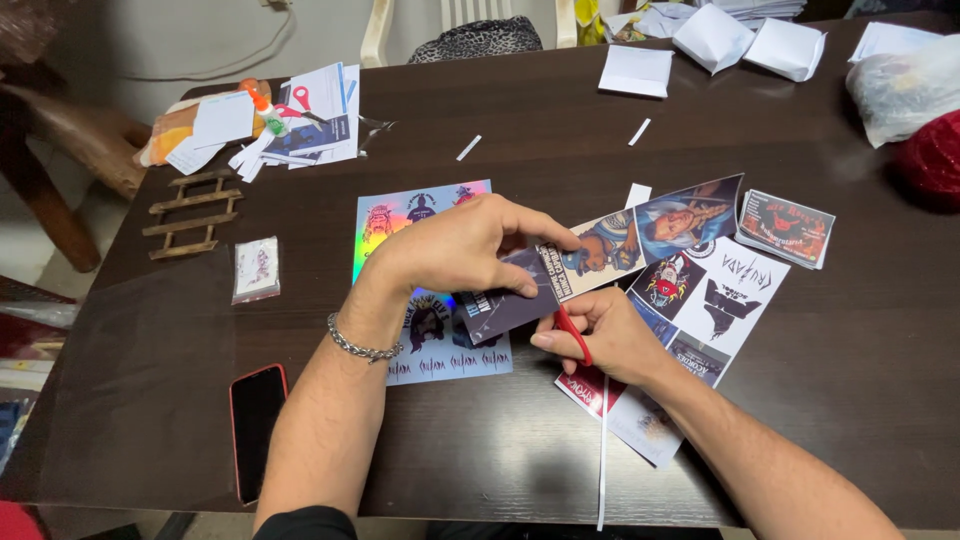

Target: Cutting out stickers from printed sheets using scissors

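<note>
The printed sticker sheet (610, 250), a long glossy strip with cartoon figures in blue and dark tones, is held just above the middle of the dark wooden table (560, 130). The left hand (465, 250) grasps it from above, fingers (545, 240) pinched over its near-left part, while the right hand (600, 335) sits just below the sheet with its fingers clenched around the red handle of a pair of scissors (573, 333), whose blades are hidden under the sheet. The sheet looks thin, light and floppy, likely slick on its face and easy to crease, so a hold close to the cut line with a flat pinch would seem safest. Directly under the sheet to the right lies a white sheet of black and red stickers (715, 300); to its left lies a holographic sticker sheet (400, 215). Right of the held sheet rests a small stack of dark printed cards (785, 228). Well left of it are a small plastic packet (257, 268), a wooden ladder-shaped piece (192, 212) and, nearer the person, a red-cased phone (255, 425). A narrow white paper strip (603, 455) lies below it.
</note>
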